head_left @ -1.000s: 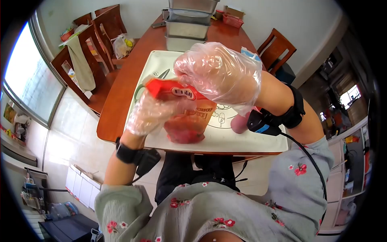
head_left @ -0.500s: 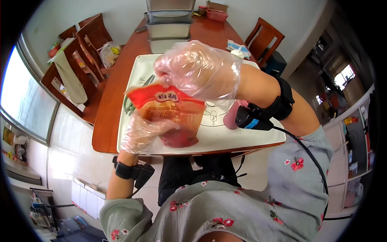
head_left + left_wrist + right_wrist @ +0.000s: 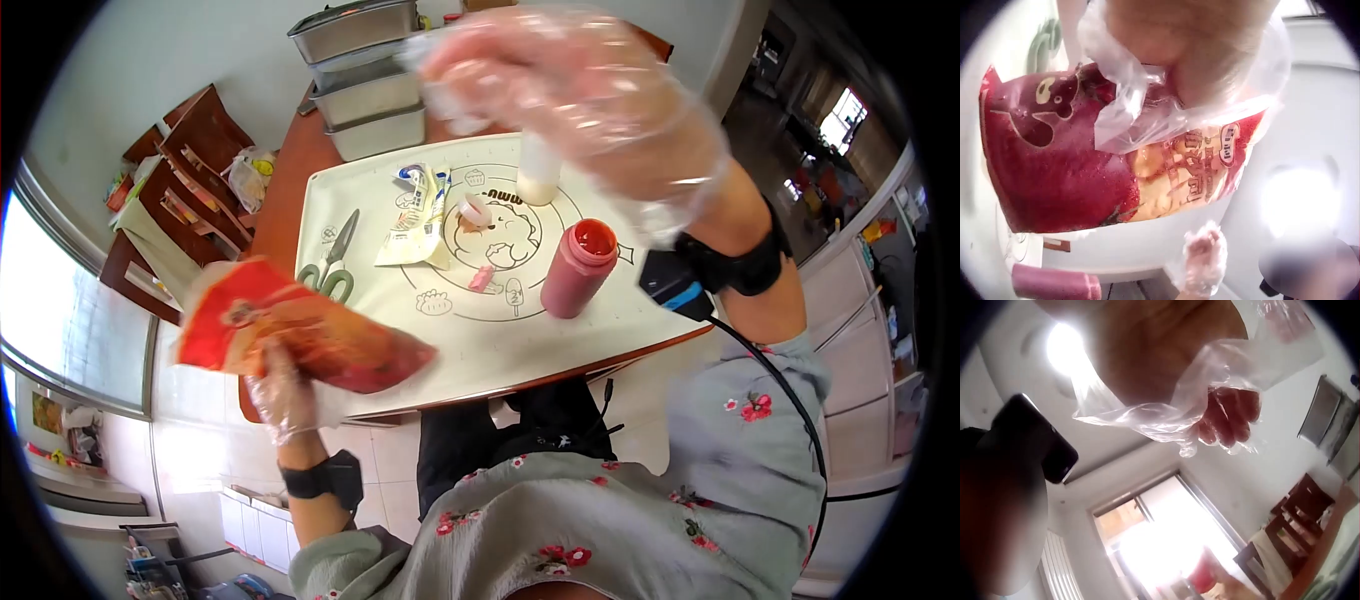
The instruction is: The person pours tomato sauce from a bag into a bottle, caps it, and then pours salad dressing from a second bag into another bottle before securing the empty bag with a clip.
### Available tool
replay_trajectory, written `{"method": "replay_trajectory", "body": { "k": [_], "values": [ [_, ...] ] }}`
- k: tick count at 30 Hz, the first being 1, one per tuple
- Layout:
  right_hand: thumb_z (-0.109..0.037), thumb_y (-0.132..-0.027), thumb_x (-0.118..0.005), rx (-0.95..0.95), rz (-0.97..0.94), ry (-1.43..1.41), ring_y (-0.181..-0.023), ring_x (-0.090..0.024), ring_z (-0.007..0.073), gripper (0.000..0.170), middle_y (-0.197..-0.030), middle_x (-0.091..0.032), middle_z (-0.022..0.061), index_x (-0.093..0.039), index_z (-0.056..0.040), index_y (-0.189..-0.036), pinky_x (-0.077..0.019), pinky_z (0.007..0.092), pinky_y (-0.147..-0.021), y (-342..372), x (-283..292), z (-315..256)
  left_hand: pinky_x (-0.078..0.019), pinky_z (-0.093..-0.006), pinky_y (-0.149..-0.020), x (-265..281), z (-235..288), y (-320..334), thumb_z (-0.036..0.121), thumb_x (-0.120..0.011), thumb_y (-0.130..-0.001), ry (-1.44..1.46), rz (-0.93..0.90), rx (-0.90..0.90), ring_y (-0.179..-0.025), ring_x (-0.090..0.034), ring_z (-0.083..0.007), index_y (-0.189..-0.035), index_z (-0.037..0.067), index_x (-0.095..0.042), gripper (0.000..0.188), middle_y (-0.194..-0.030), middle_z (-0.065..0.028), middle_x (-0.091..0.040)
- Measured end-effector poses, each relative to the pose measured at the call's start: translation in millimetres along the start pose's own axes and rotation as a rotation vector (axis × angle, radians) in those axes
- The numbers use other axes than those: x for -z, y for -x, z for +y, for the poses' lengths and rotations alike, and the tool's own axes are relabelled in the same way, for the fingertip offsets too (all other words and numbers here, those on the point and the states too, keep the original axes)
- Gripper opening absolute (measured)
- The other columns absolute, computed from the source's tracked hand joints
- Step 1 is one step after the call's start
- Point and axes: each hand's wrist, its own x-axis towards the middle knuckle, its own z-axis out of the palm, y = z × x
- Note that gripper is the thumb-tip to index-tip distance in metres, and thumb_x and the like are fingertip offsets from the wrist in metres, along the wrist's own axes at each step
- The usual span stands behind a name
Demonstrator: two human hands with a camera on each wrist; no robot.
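Observation:
My left hand (image 3: 285, 400), in a clear plastic glove, grips a red and orange printed pouch (image 3: 300, 330) over the tray mat's front left corner. The pouch lies tilted, its plump dark red end toward the right. In the left wrist view, red contents fill that end of the pouch (image 3: 1060, 162). My gloved right hand (image 3: 580, 100) is raised over the far right of the mat, blurred, away from the pouch. The right wrist view shows its fingers (image 3: 1235, 422) loosely bent, with nothing visible in them. Below it stands an uncapped squeeze bottle (image 3: 578, 275) with red inside.
On the printed white mat (image 3: 470, 350) lie green-handled scissors (image 3: 335, 262), a torn packet (image 3: 418, 220), a white cap (image 3: 474, 210) and a small pink piece (image 3: 482, 278). A pale bottle (image 3: 540, 175) stands farther back. Stacked metal containers (image 3: 375, 95) rise behind the mat.
The right hand has left the pouch's top and risen to the right. The left hand has carried the pouch leftward and tipped it sideways. The red bottle and packet have come into full view.

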Motion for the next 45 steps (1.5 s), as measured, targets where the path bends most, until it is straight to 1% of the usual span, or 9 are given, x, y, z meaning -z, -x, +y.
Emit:
{"method": "replay_trajectory", "body": {
  "k": [4, 7, 22, 25, 31, 34, 38, 40, 45],
  "values": [
    [-0.02, -0.099, -0.054, -0.273, 0.106, -0.046, -0.07, -0.055, 0.0084, 0.022, -0.078, -0.06, 0.0022, -0.064, -0.0008, -0.094, -0.0474, 0.0248, -0.067, 46, 38, 19, -0.0515, -0.0443, -0.094, 5, 41, 0, 0.032, -0.063, -0.094, 0.091, 0.089, 0.045, -0.114, -0.057, -0.0264, -0.133, 0.004, -0.046, 0.051, -0.128, -0.0126, -0.055],
    [-0.021, -0.099, -0.054, -0.493, 0.233, -0.207, -0.07, -0.053, 0.0076, 0.022, -0.078, -0.057, 0.0007, -0.062, -0.0013, -0.093, -0.0451, 0.0227, -0.069, 82, 56, 47, -0.054, -0.0404, -0.09, -17, 49, 3, 0.025, -0.059, -0.097, 0.092, 0.071, 0.045, -0.108, -0.06, -0.025, -0.129, 0.0, -0.048, 0.042, -0.123, -0.0137, -0.058],
    [-0.027, -0.098, -0.057, -0.924, 0.223, -0.311, -0.065, -0.054, 0.007, 0.029, -0.072, -0.057, -0.0007, -0.064, -0.0018, -0.087, -0.049, 0.0248, -0.063, 227, 51, 149, -0.0519, -0.0308, -0.079, -39, -55, -74, 0.034, -0.062, -0.094, -0.36, 0.053, 0.187, -0.093, -0.063, -0.0191, -0.122, -0.003, -0.053, 0.046, -0.112, -0.0126, -0.064],
    [-0.03, -0.096, -0.06, -0.958, 0.204, -0.482, -0.078, -0.058, 0.01, 0.027, -0.083, -0.061, 0.002, -0.061, -0.0046, -0.104, -0.049, 0.0266, -0.074, 232, 37, 155, -0.0491, -0.0325, -0.085, -34, -62, -73, 0.03, -0.067, -0.091, -0.622, 0.094, 0.096, -0.096, -0.061, -0.0225, -0.124, -0.004, -0.052, 0.05, -0.111, -0.0142, -0.063],
    [-0.037, -0.063, -0.091, -0.626, 0.152, -0.56, -0.128, -0.043, 0.0217, 0.106, -0.136, -0.042, 0.0083, -0.029, -0.0114, -0.145, -0.0372, 0.0368, -0.107, 236, -36, 127, -0.0458, -0.0359, -0.092, -22, -67, -74, 0.029, -0.072, -0.086, -0.801, 0.089, -0.123, -0.104, -0.057, -0.0248, -0.127, -0.006, -0.046, 0.059, -0.119, -0.0186, -0.058],
    [-0.022, -0.057, -0.094, -0.51, 0.184, -0.374, -0.131, -0.041, 0.0256, 0.113, -0.14, -0.041, 0.0128, -0.025, -0.0094, -0.145, -0.0356, 0.0396, -0.109, 236, -70, 123, -0.0438, -0.0366, -0.095, -38, -48, -57, 0.03, -0.073, -0.085, -0.751, 0.06, -0.009, -0.11, -0.055, -0.0267, -0.133, -0.005, -0.043, 0.066, -0.125, -0.0206, -0.054],
    [-0.016, -0.06, -0.091, -0.696, 0.213, -0.435, -0.121, -0.051, 0.0246, 0.095, -0.13, -0.051, 0.0117, -0.037, -0.006, -0.138, -0.0423, 0.0373, -0.103, 226, -79, 112, -0.0391, -0.0372, -0.103, -18, -61, -55, 0.028, -0.072, -0.085, -0.857, 0.091, -0.012, -0.123, -0.048, -0.0297, -0.143, -0.003, -0.033, 0.076, -0.138, -0.0242, -0.043],
    [-0.013, -0.061, -0.09, -0.633, 0.289, -0.399, -0.117, -0.054, 0.0241, 0.088, -0.127, -0.054, 0.0109, -0.042, -0.0052, -0.134, -0.0448, 0.0363, -0.099, 229, -83, 110, -0.0357, -0.039, -0.107, -20, -67, -52, 0.027, -0.072, -0.086, -0.747, 0.084, -0.097, -0.132, -0.041, -0.0319, -0.146, -0.002, -0.028, 0.08, -0.147, -0.0259, -0.033],
    [-0.006, -0.062, -0.087, -0.431, 0.388, -0.147, -0.107, -0.059, 0.028, 0.075, -0.118, -0.058, 0.0137, -0.047, -0.0045, -0.125, -0.0485, 0.0363, -0.092, 225, -87, 89, -0.0303, -0.0445, -0.112, -71, -25, -3, 0.016, -0.072, -0.084, -1.168, -0.012, -0.484, -0.14, -0.025, -0.0371, -0.146, 0.001, -0.028, 0.078, -0.15, -0.0256, -0.021]
  ]
}}
